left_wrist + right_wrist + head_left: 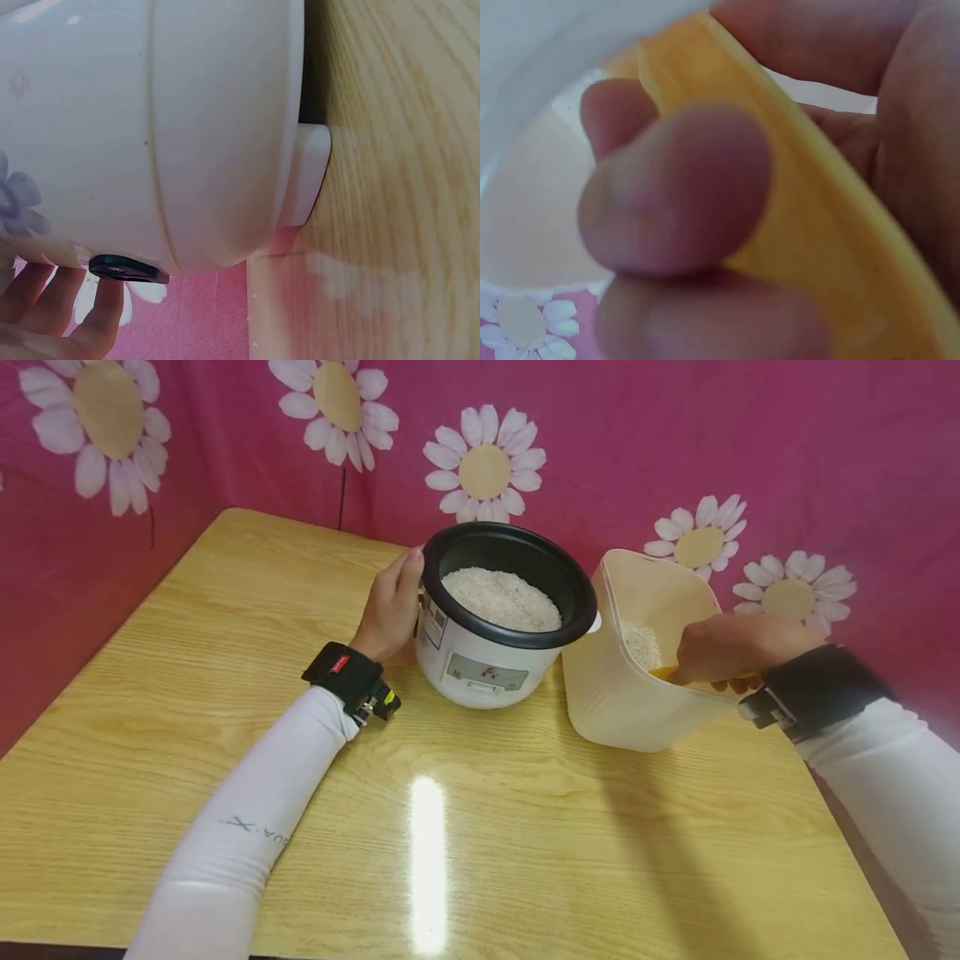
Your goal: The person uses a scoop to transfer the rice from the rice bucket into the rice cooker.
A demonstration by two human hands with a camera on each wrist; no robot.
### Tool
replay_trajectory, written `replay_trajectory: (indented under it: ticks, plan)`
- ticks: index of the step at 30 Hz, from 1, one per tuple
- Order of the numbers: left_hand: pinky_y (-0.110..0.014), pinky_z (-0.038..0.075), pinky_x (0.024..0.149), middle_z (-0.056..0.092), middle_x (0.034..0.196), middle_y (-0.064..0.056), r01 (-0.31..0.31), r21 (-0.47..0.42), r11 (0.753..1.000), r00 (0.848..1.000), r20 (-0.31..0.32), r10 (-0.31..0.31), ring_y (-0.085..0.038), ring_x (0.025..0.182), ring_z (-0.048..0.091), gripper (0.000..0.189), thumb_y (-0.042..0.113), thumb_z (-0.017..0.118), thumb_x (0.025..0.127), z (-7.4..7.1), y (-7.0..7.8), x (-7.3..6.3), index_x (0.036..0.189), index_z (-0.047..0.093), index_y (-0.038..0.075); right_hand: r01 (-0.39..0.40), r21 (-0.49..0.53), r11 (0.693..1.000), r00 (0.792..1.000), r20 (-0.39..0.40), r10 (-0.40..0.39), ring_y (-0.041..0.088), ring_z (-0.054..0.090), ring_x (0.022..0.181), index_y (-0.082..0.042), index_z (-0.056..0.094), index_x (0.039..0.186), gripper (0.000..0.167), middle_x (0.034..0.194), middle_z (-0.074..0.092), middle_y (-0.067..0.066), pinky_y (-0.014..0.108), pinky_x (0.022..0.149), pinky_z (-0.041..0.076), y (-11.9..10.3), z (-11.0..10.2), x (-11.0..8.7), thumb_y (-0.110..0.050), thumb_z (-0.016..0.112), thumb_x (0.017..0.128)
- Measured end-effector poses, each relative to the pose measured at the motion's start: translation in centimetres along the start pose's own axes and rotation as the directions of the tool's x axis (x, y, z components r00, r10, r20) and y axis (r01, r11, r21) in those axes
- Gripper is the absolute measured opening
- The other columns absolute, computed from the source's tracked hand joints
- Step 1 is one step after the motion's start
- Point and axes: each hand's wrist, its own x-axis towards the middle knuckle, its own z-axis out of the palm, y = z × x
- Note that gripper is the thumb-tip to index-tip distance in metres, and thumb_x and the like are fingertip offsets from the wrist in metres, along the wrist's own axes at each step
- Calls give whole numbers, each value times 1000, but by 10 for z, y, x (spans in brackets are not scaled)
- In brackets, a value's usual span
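Observation:
A white rice cooker [480, 668] with a black inner rim holds white rice [504, 599]. At its left side, my left hand [392, 606] holds the cooker, thumb up near the rim; in the left wrist view, bent fingers [101, 319] lie against the cooker wall [217, 135] beside a dark fitting [124, 268]. To the right stands a cream bin [622, 710] with rice [642, 646] inside. My right hand [738, 647] reaches over the bin's near rim, its curled fingers gripping a yellow handle [817, 247]; the far end of that tool is hidden.
Both containers stand on a light wooden table [187, 693]. Close behind them hangs a pink cloth [600, 443] with white daisies, which also runs along the left side. The table's right edge passes below the right forearm.

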Motion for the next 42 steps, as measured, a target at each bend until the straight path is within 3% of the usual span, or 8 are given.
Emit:
replay_trajectory:
  ticks: [11, 17, 22, 27, 31, 38, 42]
  plan:
    - [-40, 42, 124, 57, 154, -11, -20, -5, 1000, 1000, -6, 20, -22, 146, 51, 52, 36, 30, 112, 0, -1, 0, 152, 52, 10, 47, 12, 999, 997, -69, -46, 19, 54, 58, -4, 62, 106, 39, 73, 58, 5, 25, 52, 45, -1, 9, 25, -42, 58, 100]
    - [-43, 42, 124, 57, 154, -11, -18, -3, 1000, 1000, 0, 18, -23, 146, 51, 51, 35, 30, 112, -1, -1, -1, 152, 52, 11, 58, 22, 998, 992, -115, -55, 20, 55, 61, -5, 66, 111, 41, 76, 62, 6, 26, 54, 47, 3, 14, 32, -43, 58, 100]
    - [-41, 39, 127, 54, 157, -10, -18, -5, 1000, 1000, 6, 18, -22, 149, 48, 51, 33, 30, 112, 0, 0, -1, 154, 50, 11, 108, -10, 994, 985, -136, -108, 21, 59, 61, -6, 71, 108, 37, 76, 67, 4, 28, 54, 49, 6, 17, 37, -40, 60, 99]
    - [-41, 38, 127, 53, 158, -10, -3, -6, 1000, 1000, 6, 3, -23, 150, 47, 51, 32, 29, 113, 0, -1, 0, 154, 49, 11, 134, -50, 990, 974, -178, -140, 21, 57, 58, -9, 72, 99, 33, 69, 62, 3, 30, 52, 46, 7, 21, 41, -39, 58, 100]
    - [-41, 38, 127, 53, 158, -10, -2, -14, 1000, 1000, 6, 2, -23, 150, 47, 50, 32, 29, 113, 0, 0, -1, 154, 49, 11, 159, -63, 985, 956, -239, -169, 20, 57, 58, -10, 74, 94, 32, 67, 62, 3, 31, 52, 45, 9, 24, 44, -37, 58, 100]
    - [-41, 39, 127, 54, 157, -9, -10, -12, 1000, 1000, 1, 10, -22, 149, 48, 51, 34, 30, 113, -1, 1, -2, 153, 51, 11, 210, -144, 967, 887, -389, -251, 18, 57, 62, -9, 75, 89, 22, 66, 64, 1, 29, 59, 45, 14, 36, 52, -28, 65, 95]
    - [-40, 39, 126, 55, 156, -9, -10, -2, 1000, 1000, 4, 10, -22, 148, 49, 51, 36, 30, 112, 0, 0, -1, 153, 51, 12, 218, -171, 961, 867, -418, -271, 19, 56, 62, -9, 75, 89, 21, 65, 63, 1, 29, 59, 43, 16, 40, 56, -26, 64, 95]
